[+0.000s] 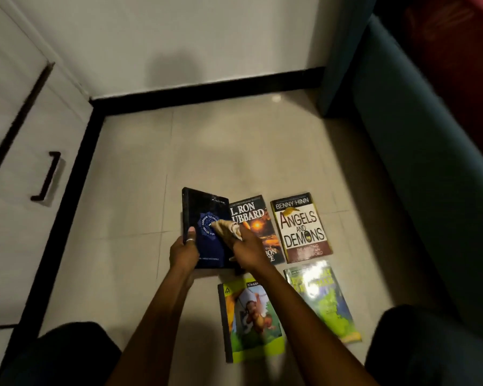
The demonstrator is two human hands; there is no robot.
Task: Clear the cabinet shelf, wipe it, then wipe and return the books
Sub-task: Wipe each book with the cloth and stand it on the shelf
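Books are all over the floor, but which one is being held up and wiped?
The dark blue book. The left hand grips its edge while the right hand rubs a cloth on its cover. The other four lie flat.

Pale glossy floor tiles with thin grout lines. Along the tiles' far and left edges, a black skirting strip. Above the strip, a white wall. Right of the tiles, a teal sofa.
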